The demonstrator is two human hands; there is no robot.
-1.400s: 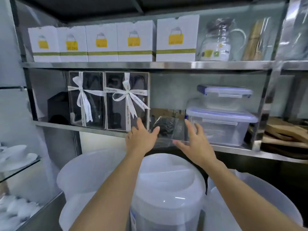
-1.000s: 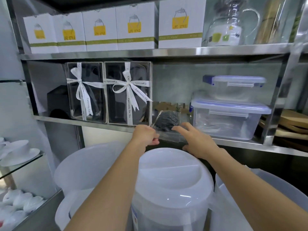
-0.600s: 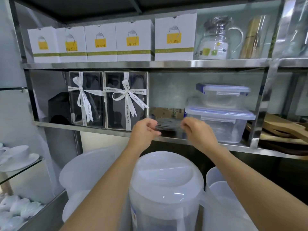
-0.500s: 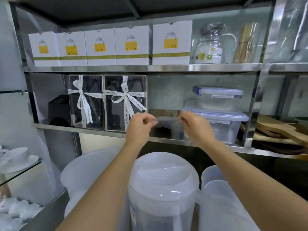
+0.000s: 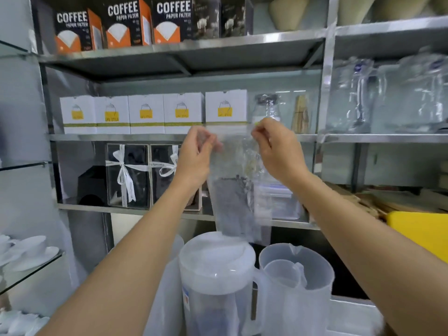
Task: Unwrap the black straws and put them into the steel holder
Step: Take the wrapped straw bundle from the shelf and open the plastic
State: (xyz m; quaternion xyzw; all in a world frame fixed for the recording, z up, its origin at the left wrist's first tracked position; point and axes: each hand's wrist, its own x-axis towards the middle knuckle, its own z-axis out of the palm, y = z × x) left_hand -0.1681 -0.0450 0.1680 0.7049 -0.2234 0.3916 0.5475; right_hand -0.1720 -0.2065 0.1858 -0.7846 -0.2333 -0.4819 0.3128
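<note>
From my station I watched both hands raised in the centre of the frame, in front of the steel shelving [image 5: 184, 48]; the left hand [image 5: 194, 157] pinched the upper left corner of a clear bag [image 5: 236, 146] between thumb and curled fingers [image 5: 206, 139], and the right hand [image 5: 278, 154] pinched the upper right corner the same way, its fingers [image 5: 260, 134] closed tight on the plastic; the bag's top edge was stretched flat between them and the rest hung straight down; the black straws [image 5: 230, 202] sat as a dark bundle in the lower half of the bag, too blurred for me to count; the bag's bottom end hung just over a lidded plastic pitcher [image 5: 215, 267] at the lower centre, and I could not tell whether they touched; just right of that stood an open pitcher [image 5: 298, 284] with a smaller one nested inside; behind the bag I made out a clear lidded container [image 5: 278, 202] on the shelf; left of the hands were two dark gift boxes [image 5: 128, 175] tied with white ribbon, and above them a row of white boxes [image 5: 145, 115] with yellow labels; coffee filter boxes [image 5: 126, 23] lined the top shelf at the upper left; glass jugs [image 5: 358, 98] stood at the upper right; white cups [image 5: 29, 251] lay on a glass shelf at the lower left, and a yellow slab [image 5: 419, 231] showed at the right edge
</note>
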